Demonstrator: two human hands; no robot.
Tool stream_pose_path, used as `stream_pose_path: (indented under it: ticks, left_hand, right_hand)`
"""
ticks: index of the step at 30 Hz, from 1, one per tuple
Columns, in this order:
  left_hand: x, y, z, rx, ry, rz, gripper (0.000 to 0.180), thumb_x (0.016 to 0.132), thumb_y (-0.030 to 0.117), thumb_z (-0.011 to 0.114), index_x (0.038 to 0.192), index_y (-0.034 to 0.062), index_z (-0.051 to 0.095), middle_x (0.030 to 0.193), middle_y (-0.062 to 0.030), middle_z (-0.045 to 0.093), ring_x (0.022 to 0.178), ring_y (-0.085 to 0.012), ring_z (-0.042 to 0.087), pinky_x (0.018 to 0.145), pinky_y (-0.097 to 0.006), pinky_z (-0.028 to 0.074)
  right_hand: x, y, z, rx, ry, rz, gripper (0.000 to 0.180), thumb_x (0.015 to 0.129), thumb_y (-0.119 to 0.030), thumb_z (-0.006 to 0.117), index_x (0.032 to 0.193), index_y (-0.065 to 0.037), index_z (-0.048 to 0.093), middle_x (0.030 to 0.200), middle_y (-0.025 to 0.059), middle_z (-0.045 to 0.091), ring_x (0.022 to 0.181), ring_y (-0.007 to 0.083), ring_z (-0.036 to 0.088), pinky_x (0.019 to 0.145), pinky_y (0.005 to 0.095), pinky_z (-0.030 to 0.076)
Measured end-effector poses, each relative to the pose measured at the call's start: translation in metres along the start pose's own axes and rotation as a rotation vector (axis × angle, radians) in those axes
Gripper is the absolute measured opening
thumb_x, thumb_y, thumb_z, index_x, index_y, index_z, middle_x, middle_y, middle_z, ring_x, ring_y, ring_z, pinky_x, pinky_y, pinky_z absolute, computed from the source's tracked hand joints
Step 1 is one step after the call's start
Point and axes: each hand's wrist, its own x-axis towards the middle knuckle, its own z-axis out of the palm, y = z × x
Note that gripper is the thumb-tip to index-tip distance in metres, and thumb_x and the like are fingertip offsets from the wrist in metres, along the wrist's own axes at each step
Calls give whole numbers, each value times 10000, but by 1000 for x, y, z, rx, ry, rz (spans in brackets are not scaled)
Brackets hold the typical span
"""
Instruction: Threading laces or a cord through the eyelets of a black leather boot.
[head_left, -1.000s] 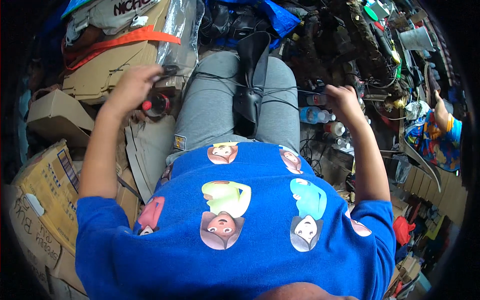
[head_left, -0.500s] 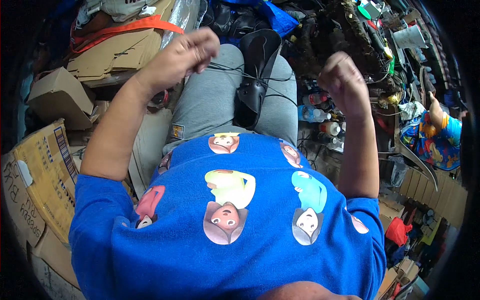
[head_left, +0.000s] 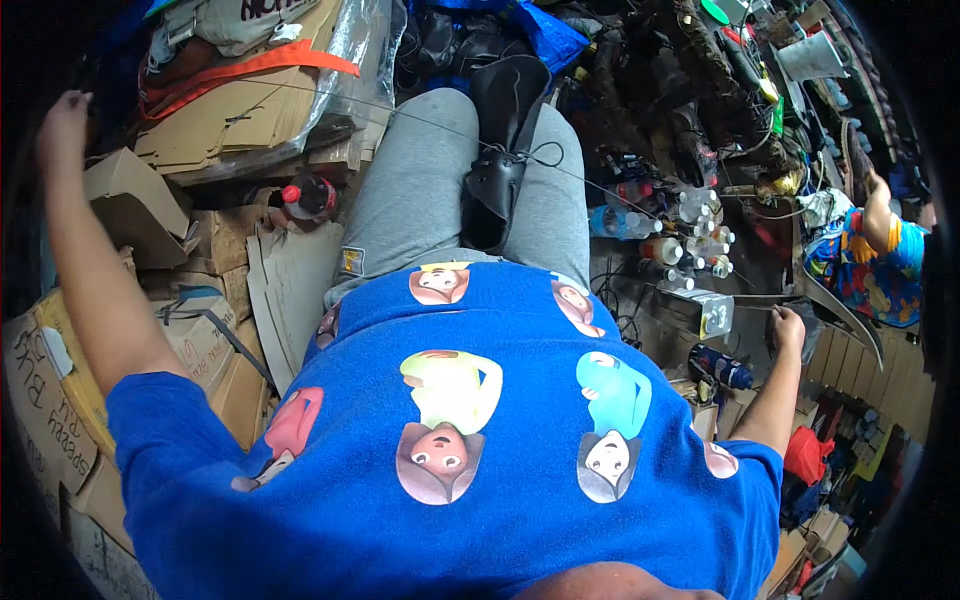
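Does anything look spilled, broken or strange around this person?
No spill is plain to see. Ragged cardboard sheets sit unevenly at the person's left, and bottles crowd the right. A loose loop of dark cord juts beside the black leather piece, odd because the cord otherwise looks taut.

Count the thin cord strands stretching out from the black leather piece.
2: left strand, running over the left thigh toward the left hand; right strand, over the right thigh toward the right hand. Their far ends are unclear; others may be hidden.
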Motion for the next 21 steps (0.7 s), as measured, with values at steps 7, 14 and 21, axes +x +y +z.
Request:
stream_pose_path:
  ticks: [7,14,21]
  left_hand:
    - [-201,285,-13,-1129,-459,768,396,780,45,592,1172,94,610,1133,-125,615,1080,-270,566,941,-341,434]
    - [-234,335,-4,-1138,-828,665,216,832,189,654,950,14,607,739,-59,573,701,-133,522,664,-292,437]
    - [-176,234,42,-1262,-731,310,246,867,240,636,752,33,568,627,36,450,631,-62,407,559,-246,343]
  right_hand:
    - [-87,-275,-4,957,-258,-787,636,829,-150,659,1405,-173,390,1183,56,572,918,110,526,826,261,441]
    - [-133,-386,-37,1041,-618,-838,243,867,-233,655,998,-40,590,756,-61,513,684,41,441,611,213,368]
    - [-83,-326,-26,1135,-536,-681,216,892,-269,596,816,-69,576,685,-68,456,626,62,376,585,210,316]
